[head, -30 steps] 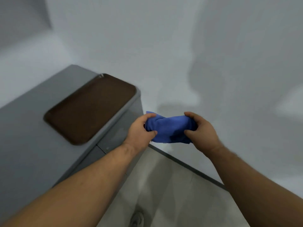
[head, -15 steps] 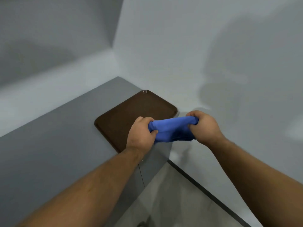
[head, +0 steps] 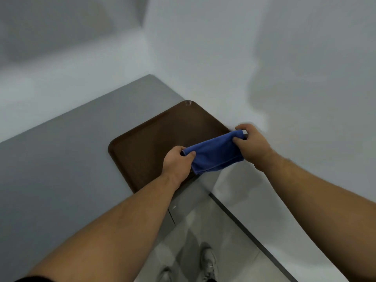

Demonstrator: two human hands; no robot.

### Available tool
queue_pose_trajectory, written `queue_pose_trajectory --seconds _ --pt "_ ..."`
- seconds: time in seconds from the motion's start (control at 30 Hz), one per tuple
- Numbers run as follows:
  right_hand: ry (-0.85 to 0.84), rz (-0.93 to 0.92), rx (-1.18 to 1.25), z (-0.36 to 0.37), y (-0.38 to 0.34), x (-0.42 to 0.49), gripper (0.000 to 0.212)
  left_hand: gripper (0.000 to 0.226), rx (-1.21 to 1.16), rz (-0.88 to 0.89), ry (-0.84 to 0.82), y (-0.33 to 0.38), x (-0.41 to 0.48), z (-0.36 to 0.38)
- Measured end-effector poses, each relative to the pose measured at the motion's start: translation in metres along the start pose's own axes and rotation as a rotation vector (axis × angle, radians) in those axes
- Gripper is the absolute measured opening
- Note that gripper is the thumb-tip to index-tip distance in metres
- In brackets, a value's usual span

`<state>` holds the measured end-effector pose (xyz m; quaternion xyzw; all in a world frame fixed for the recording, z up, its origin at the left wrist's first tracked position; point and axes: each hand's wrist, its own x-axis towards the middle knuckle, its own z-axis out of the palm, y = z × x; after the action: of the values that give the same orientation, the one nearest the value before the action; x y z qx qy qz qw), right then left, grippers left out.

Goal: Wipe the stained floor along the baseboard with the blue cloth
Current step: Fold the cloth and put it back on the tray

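The blue cloth point(head: 215, 153) is folded into a flat band and stretched between both hands, held in the air over the right end of a brown tray. My left hand point(head: 178, 163) pinches its lower left corner. Its upper right end is gripped by my right hand point(head: 252, 144), close to the white wall. Far below, a dark baseboard point(head: 244, 228) runs diagonally along the foot of the wall, with pale tiled floor point(head: 221, 231) beside it. I cannot make out a stain from here.
A grey cabinet point(head: 61, 169) fills the left side, with the brown tray point(head: 154, 139) on its top in the corner. White walls meet behind it. My two shoes point(head: 208, 261) stand on the floor at the bottom edge.
The view has swung right and lifted, so the cabinet and tray now sit under my hands. The bunched cloth has been pulled out into a flat folded band between the hands.
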<state>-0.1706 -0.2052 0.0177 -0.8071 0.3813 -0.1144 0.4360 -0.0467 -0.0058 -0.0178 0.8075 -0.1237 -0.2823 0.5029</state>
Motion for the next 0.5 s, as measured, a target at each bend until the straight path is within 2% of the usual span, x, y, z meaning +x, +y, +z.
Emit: queue_pose_trajectory --seconds 0.07,0.2,0.33,0.43,0.5 --pt "-0.008 -0.048 -0.074 0.008 0.004 0.026 0.045 0.013 -0.021 -0.072 0.061 -0.003 0.013 0.009" --pt "-0.076 -0.103 -0.104 0.023 0.003 0.070 0.055 0.019 0.045 -0.133 0.168 -0.005 0.039 0.015" --pt "-0.149 -0.176 -0.202 0.037 0.015 0.087 0.047 0.023 0.355 -0.135 0.169 -0.006 0.051 0.017" --pt "-0.147 -0.246 -0.364 0.047 0.029 0.086 0.039 0.035 0.560 -0.084 0.213 -0.008 0.050 0.018" --pt "-0.050 -0.326 -0.431 0.049 0.033 0.084 0.036 0.044 0.631 0.106 0.304 -0.009 0.049 0.020"
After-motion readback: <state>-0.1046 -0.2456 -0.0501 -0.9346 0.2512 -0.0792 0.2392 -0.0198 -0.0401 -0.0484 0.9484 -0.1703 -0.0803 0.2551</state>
